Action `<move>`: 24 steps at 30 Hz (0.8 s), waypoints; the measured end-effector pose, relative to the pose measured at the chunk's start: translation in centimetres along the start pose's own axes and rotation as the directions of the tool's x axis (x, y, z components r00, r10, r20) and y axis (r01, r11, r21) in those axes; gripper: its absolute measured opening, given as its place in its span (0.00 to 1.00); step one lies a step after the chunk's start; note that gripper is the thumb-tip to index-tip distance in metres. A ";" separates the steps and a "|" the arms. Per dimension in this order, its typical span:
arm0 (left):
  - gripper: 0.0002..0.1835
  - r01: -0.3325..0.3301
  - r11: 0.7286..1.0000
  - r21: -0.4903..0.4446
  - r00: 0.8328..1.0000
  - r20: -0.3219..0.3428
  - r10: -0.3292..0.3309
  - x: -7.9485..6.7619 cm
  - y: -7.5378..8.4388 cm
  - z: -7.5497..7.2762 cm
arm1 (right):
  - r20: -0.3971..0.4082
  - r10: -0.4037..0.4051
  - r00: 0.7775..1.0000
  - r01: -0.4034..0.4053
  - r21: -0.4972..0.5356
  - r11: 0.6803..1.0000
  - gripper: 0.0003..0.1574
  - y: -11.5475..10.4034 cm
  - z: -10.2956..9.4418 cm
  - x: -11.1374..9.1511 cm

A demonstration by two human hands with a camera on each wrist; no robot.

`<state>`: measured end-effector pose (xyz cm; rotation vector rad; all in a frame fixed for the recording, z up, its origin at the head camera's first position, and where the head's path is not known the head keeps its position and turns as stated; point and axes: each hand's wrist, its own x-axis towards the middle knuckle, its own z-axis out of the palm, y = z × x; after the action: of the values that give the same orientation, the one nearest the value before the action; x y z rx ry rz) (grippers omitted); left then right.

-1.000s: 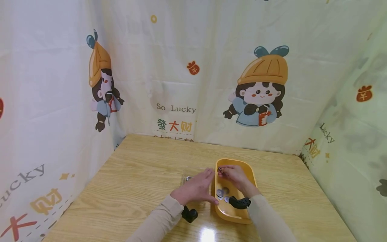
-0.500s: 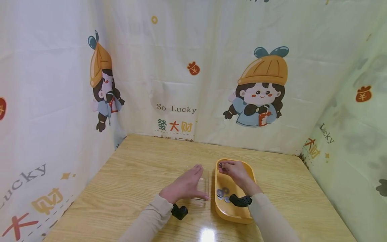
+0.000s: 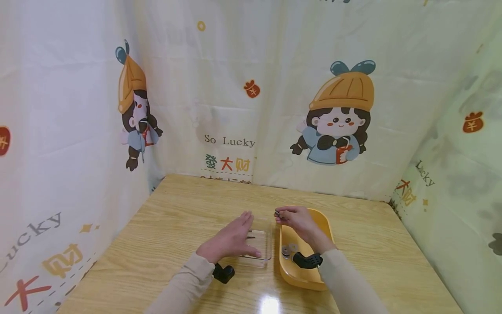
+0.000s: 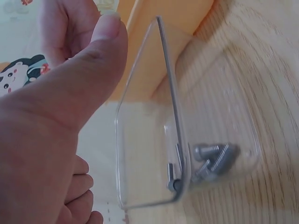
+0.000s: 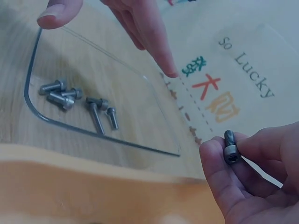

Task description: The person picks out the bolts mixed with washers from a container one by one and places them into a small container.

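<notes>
Pinched between the thumb and fingers of my right hand (image 3: 300, 223) is a socket head bolt (image 5: 231, 148), with its hex socket showing in the right wrist view. This hand is over the far left rim of the yellow tray (image 3: 328, 223). My left hand (image 3: 228, 240) holds nothing; its fingers are extended and its thumb is spread, above the left part of a clear plastic box (image 4: 174, 88). Several steel bolts (image 5: 60, 95) lie loose on the bottom of the box, partly hidden by the left hand in the head view.
The yellow tray stands just right of the clear box on the wooden table (image 3: 188, 209). A few flat washers (image 3: 286, 251) lie inside the tray. Printed curtains (image 3: 274, 52) enclose the table's back and sides.
My right hand has lifted the bolt from inside the tray and shifted left to its rim. My left hand has moved left, uncovering the right part of the clear box.
</notes>
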<state>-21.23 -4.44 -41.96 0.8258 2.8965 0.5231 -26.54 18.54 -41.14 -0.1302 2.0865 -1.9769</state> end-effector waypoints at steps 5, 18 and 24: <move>0.64 0.002 1.000 0.010 1.000 -0.001 -0.002 -0.5 -0.8 -0.1 | 0.021 0.024 0.999 -0.023 -0.034 0.999 0.15 -0.2 0.9 0.2; 0.63 0.004 0.999 0.041 1.000 0.025 -0.005 -1.4 -1.5 0.3 | 0.100 0.031 0.995 -0.018 -0.125 0.992 0.16 0.5 3.1 0.8; 0.61 0.001 0.998 0.055 1.000 0.018 -0.002 -1.5 -1.6 0.6 | 0.138 0.025 0.990 -0.002 -0.164 0.986 0.17 1.0 4.0 1.1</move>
<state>-20.67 -6.28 -43.09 0.8313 2.9069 0.4346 -26.48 14.51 -42.45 -0.2771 2.1494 -1.7333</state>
